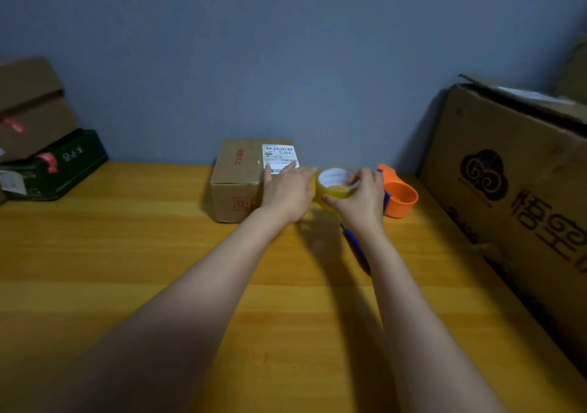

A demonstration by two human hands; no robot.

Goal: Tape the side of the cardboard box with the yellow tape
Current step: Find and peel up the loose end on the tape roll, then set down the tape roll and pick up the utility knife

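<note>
Nearest the camera, two bare forearms reach forward over the wooden table (133, 254), and a blue-handled tool (357, 247), probably a cutter or scissors, lies on the wood partly hidden under the right forearm. Further out, the right hand (360, 200) is closed around the yellow tape roll (335, 187), thumb under its near edge and fingers hooked over the white core, a grip that seems meant to steady the roll while its free end is drawn out. The left hand (287, 192) lies spread and flat against the right end of the cardboard box (247, 179), fingertips reaching toward the roll; whether it pinches a tape end I cannot tell. It looks placed to brace the box and press tape onto that side, so the taping appears just begun. Just beyond the right hand sits an orange tape dispenser (400, 198), with no roll visible in it. The small box is shut, its contents hidden, with a white shipping label (279, 155) on top. At the right a large printed carton (508, 190) stands against the wall, its top flaps loose; what it holds is unseen. At the far left, a brown box (31, 104) rests on a dark green box (63, 165).
</note>
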